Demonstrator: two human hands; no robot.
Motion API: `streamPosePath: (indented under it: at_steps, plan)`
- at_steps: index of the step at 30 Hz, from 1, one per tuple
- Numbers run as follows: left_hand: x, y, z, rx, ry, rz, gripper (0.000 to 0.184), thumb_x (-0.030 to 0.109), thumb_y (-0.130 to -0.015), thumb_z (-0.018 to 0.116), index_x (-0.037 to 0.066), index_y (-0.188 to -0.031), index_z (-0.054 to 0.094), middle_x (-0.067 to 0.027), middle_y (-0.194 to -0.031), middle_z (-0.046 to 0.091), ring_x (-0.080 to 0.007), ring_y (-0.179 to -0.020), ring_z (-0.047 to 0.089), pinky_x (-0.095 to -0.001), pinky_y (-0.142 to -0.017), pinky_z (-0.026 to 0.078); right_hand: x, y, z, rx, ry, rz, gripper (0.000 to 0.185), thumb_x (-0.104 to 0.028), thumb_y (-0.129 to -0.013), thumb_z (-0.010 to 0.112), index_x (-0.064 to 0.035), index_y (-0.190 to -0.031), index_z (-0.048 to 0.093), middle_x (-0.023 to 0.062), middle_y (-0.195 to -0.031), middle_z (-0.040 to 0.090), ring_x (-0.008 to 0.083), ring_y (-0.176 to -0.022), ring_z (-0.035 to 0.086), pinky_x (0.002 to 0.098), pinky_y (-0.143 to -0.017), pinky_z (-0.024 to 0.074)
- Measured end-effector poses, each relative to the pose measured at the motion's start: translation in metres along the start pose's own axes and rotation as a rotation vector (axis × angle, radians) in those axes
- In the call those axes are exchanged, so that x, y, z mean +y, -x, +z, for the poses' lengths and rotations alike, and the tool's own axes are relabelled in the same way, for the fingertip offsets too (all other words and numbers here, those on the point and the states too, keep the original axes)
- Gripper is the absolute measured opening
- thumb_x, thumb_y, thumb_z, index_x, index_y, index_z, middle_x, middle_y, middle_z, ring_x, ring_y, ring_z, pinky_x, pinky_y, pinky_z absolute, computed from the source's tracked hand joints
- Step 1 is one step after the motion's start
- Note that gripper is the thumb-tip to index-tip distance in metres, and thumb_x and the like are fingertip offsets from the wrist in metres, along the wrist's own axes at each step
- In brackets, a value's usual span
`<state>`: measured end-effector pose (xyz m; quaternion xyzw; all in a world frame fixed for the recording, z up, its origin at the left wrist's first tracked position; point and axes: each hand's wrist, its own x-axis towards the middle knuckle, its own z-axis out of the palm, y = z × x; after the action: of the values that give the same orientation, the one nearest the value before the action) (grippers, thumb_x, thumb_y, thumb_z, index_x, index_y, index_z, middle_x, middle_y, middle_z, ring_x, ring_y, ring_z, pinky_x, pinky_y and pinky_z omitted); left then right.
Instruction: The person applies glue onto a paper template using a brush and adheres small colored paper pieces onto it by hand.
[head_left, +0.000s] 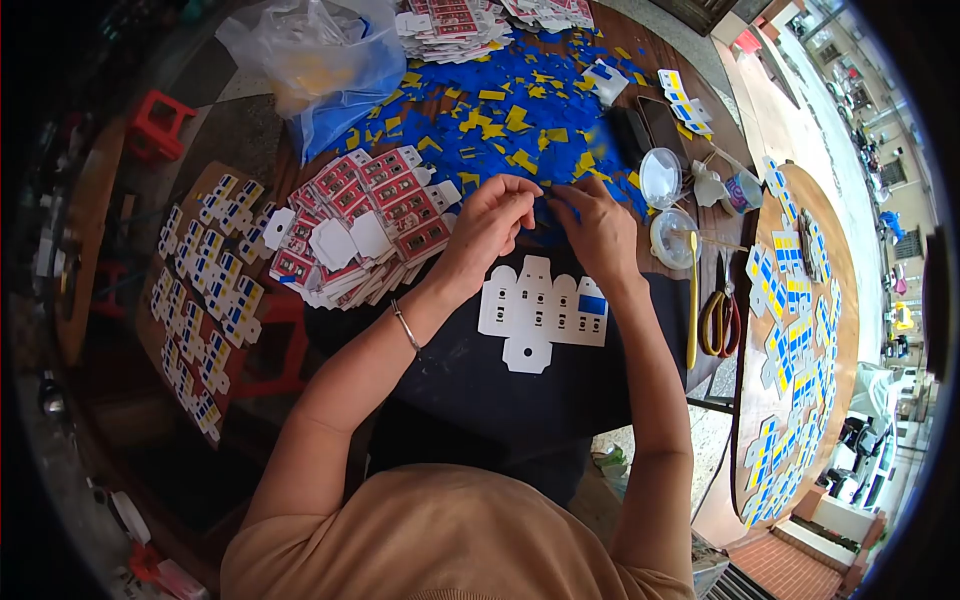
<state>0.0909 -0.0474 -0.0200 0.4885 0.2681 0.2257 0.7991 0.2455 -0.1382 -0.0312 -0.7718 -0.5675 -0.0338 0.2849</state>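
Note:
My left hand (497,222) and my right hand (600,228) are close together over the near edge of a pile of blue and yellow paper pieces (500,110). Fingers on both hands are curled, with the fingertips drawn together; whatever lies between them is too small to make out. Just below the hands, a flat white die-cut box blank (530,318) with small black print rests on the dark cloth (440,370). One blue rectangle (592,305) shows on its right panel. Left of my left hand is a heap of red-and-white printed box blanks (370,215).
At right are two clear plastic tubs (672,238), a yellow stick (692,300) and scissors (719,320). Boards at left (205,300) and right (845,330) carry many blanks with blue and yellow patches. A plastic bag (325,65) and a red stool (158,125) are at upper left.

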Motion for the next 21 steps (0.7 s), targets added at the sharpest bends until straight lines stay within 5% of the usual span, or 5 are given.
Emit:
streamPosePath:
  at_steps: [6, 12, 15, 21]
  plan:
    - [0.000, 0.000, -0.001, -0.018, -0.016, -0.022, 0.017, 0.021, -0.098, 0.057, 0.007, -0.108, 0.059, 0.0026, -0.079, 0.054, -0.0001, -0.061, 0.042, -0.0166, -0.048, 0.031, 0.002, 0.001, 0.000, 0.117, -0.173, 0.096, 0.015, -0.021, -0.088, 0.070, -0.0085, -0.096, 0.073, 0.0088, -0.087, 0.067, 0.0251, -0.070, 0.067, 0.0350, -0.062, 0.0518]
    - [-0.008, 0.000, 0.004, 0.010, -0.099, -0.020, 0.023, 0.026, -0.100, 0.058, 0.006, -0.110, 0.058, 0.0004, -0.084, 0.059, -0.0017, -0.063, 0.047, -0.0182, -0.051, 0.039, -0.009, 0.002, -0.023, -0.173, -1.016, 0.603, 0.024, -0.029, -0.093, 0.069, -0.0058, -0.099, 0.071, -0.0020, -0.067, 0.060, 0.0031, -0.053, 0.048, 0.0210, -0.046, 0.0367]
    - [-0.008, -0.002, 0.001, -0.042, -0.096, -0.052, 0.022, 0.027, -0.101, 0.057, 0.006, -0.106, 0.059, -0.0008, -0.085, 0.062, -0.0019, -0.065, 0.049, -0.0184, -0.052, 0.041, -0.019, 0.010, -0.027, -0.233, -1.121, 0.627, 0.026, -0.031, -0.095, 0.067, -0.0056, -0.100, 0.071, -0.0053, -0.066, 0.057, 0.0005, -0.049, 0.044, 0.0190, -0.043, 0.0311]
    - [-0.007, -0.002, 0.000, -0.083, -0.170, -0.032, 0.021, 0.027, -0.101, 0.055, 0.007, -0.097, 0.061, -0.0006, -0.079, 0.064, -0.0018, -0.059, 0.049, -0.0179, -0.049, 0.040, -0.018, 0.024, -0.016, -0.114, -0.949, 0.470, 0.026, -0.028, -0.096, 0.066, -0.0030, -0.102, 0.071, -0.0031, -0.072, 0.062, 0.0015, -0.056, 0.048, 0.0203, -0.047, 0.0366]
